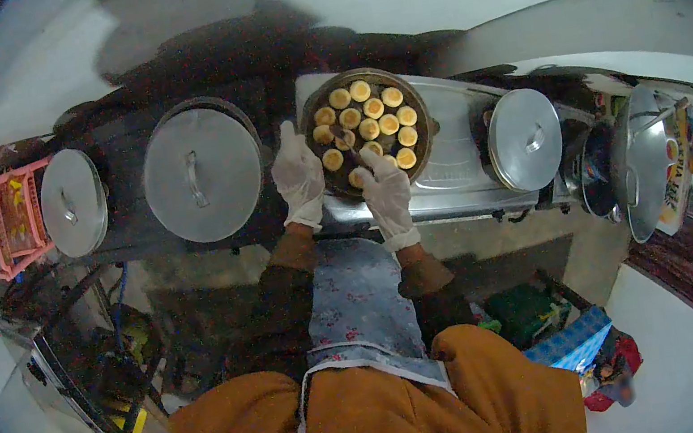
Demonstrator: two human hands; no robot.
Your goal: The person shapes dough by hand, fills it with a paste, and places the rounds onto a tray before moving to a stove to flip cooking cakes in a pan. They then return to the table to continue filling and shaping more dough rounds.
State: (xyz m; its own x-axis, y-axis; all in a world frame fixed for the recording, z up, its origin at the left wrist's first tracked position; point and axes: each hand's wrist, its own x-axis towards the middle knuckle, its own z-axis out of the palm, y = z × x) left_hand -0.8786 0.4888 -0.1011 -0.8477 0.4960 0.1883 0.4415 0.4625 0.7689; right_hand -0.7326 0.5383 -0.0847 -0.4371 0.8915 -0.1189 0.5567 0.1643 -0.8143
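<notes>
A round dark pan (412, 95) on the stove holds several small round golden-brown cakes (369, 129). My left hand (298, 179), in a clear plastic glove, is closed at the pan's left side, where a handle would sit; the fingers partly hide the grip. My right hand (387, 195), gloved too, reaches over the pan's front rim. Its fingers are closed on a slim utensil, probably a small spatula, mostly hidden by the hand. The utensil's end is by a darker cake (344, 139) left of the pan's middle.
Left of the pan are a large lidded pot (219, 187) and a smaller lidded pot (75, 205), with a pink basket (1, 226) beyond. Another lidded pot (525, 140) stands on the silver stove top (457, 144). Farther right is a big metal lid (644, 160).
</notes>
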